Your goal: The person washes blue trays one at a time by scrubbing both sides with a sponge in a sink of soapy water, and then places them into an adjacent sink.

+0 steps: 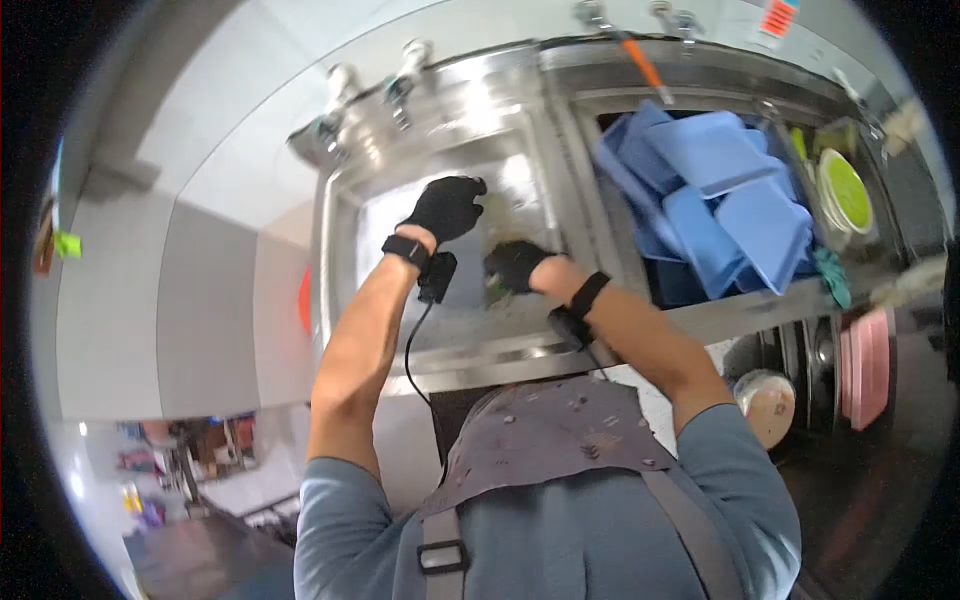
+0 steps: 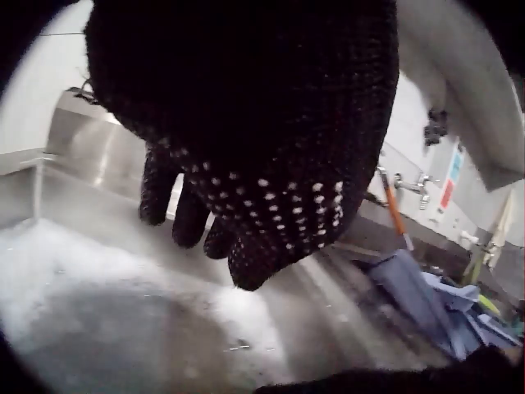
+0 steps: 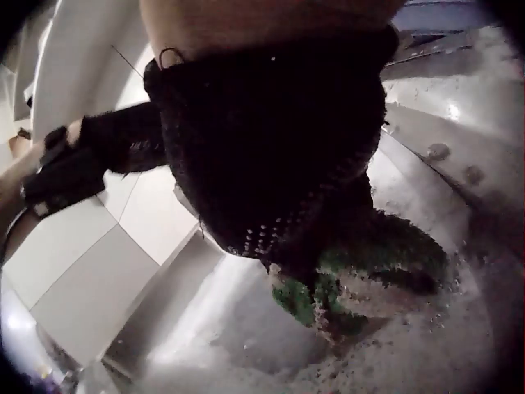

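Head view, landmark: paired wall taps point(image 1: 405, 85). Behind them, pale wall point(image 1: 270, 75), thin dark seams. Left of taps, broad panels point(image 1: 215, 310), off-white and grey, vertical joints. Just below taps, steel ledge point(image 1: 478, 100), strong white glare. Right of taps, more wall fittings point(image 1: 675, 20); farther right, orange-red and blue card point(image 1: 777, 18) on wall. Well below and left of taps, cluttered area point(image 1: 210, 450) over pale floor point(image 1: 262, 485), detail too small to tell. Well below and right, dark shelving point(image 1: 810, 370), pink stack point(image 1: 867, 368) beside it. Lower-right corner dim.
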Demonstrator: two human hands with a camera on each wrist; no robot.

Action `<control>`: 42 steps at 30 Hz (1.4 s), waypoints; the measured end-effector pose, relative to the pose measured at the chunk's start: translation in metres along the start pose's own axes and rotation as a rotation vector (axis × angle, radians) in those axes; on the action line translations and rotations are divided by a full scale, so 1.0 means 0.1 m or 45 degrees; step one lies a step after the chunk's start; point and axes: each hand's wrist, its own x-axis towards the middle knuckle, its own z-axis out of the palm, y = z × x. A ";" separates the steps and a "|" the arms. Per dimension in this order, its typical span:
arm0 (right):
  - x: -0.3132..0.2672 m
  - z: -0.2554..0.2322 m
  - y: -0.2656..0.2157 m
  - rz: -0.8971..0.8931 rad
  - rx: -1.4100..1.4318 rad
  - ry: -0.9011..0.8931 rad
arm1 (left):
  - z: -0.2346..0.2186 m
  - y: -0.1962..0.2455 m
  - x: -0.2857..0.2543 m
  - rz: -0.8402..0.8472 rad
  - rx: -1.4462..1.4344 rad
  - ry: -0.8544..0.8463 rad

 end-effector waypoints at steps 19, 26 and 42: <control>1.18 1.50 0.80 0.737 0.155 -0.141 | 1.23 -1.76 -2.26 -0.741 -0.192 -0.785; 1.20 2.34 1.37 0.644 0.131 -0.150 | 1.30 -1.73 -2.23 -0.831 -0.121 -0.691; 1.01 0.40 0.23 0.849 0.176 0.031 | 1.65 -2.20 -2.62 -1.048 -0.761 -0.565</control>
